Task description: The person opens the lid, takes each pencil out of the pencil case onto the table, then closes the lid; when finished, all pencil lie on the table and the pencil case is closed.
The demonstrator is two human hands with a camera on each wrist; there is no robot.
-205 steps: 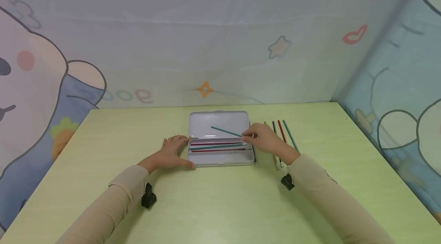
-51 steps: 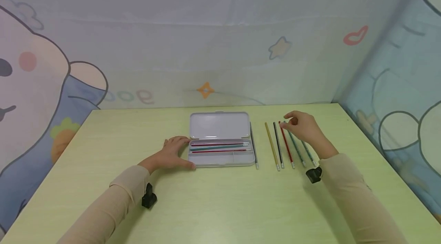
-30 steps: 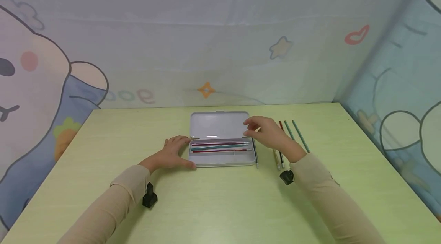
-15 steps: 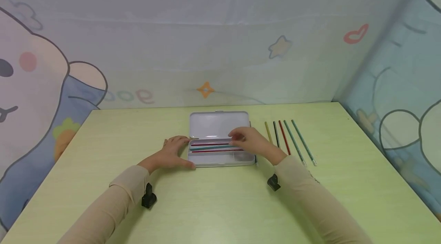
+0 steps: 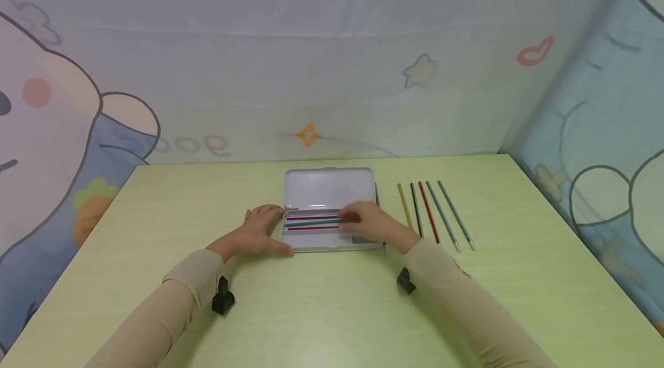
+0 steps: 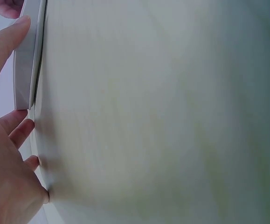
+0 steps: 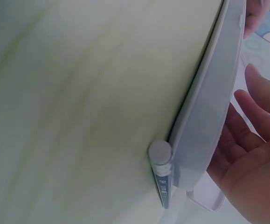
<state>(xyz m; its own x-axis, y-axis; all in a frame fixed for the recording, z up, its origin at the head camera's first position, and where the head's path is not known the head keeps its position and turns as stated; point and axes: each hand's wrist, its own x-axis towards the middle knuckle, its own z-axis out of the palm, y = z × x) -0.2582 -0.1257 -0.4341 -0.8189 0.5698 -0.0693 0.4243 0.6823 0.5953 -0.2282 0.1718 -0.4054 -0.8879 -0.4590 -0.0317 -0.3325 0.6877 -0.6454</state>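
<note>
An open white pencil case (image 5: 332, 241) lies on the table, its lid (image 5: 329, 188) folded back. Inside, a teal pencil (image 5: 311, 222) and red pencils (image 5: 311, 228) lie lengthwise. My left hand (image 5: 256, 232) spans the case's left end, its thumb touching the front edge and its fingers extended along the end. Over the right half of the case is my right hand (image 5: 370, 222), fingertips reaching down among the pencils. In the right wrist view its thumb and forefinger (image 7: 256, 114) stand apart with nothing visible between them. Its palm hides the pencils' right ends.
A dark pencil (image 7: 162, 179) lies along the case's right end. Farther right are spread a yellow pencil (image 5: 405, 206), a black pencil (image 5: 417, 209), a red pencil (image 5: 429, 212) and two teal pencils (image 5: 443, 215). A printed cloth backdrop (image 5: 337, 68) rises behind the table (image 5: 321, 310).
A teal pencil held earlier by my right hand now lies at the far right of the row. That hand has since moved left and down into the case. My left hand stays put.
</note>
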